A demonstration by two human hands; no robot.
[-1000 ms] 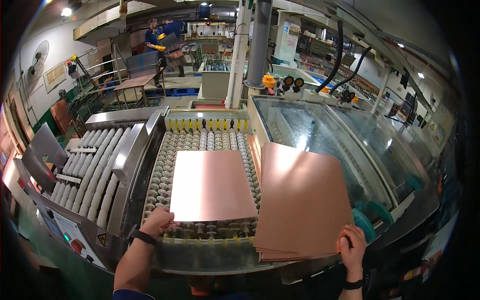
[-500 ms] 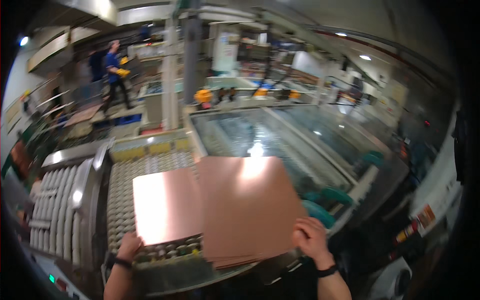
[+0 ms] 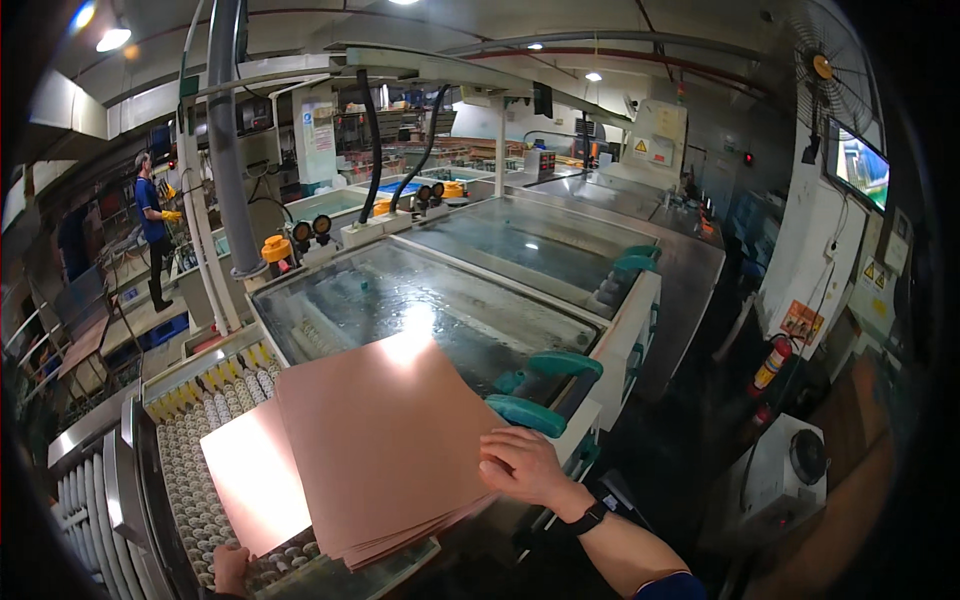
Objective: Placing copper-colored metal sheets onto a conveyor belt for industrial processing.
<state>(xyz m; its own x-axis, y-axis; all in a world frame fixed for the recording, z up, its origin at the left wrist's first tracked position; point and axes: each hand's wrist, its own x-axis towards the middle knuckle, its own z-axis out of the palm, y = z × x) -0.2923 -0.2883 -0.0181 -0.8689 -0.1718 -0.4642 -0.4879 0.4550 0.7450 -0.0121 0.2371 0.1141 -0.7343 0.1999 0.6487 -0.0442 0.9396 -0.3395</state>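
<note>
At the lower left, my left hand [image 3: 232, 570] holds the near corner of a single shiny copper sheet [image 3: 256, 475] lying over the white rollers; its fingers show only in part. Overlapping that sheet on its right is a fanned stack of larger copper sheets [image 3: 385, 450], several thick at the near edge. My right hand [image 3: 525, 467], a dark band on its wrist, has its fingers bent together on the right edge of the stack. Just beyond it is a green rounded handle [image 3: 528, 413] on the machine's side.
The roller bed [image 3: 190, 470] runs along the left, with a second bank of rollers [image 3: 95, 520] beside it. Ahead stands a machine with a clear wet cover [image 3: 365, 300]. A grey pole [image 3: 225, 150] rises at its left corner. A person [image 3: 152, 225] with yellow gloves stands farther back.
My view has turned to the right, so the machine and sheets sit farther left in it. Both hands stay at the edges of the copper sheets.
</note>
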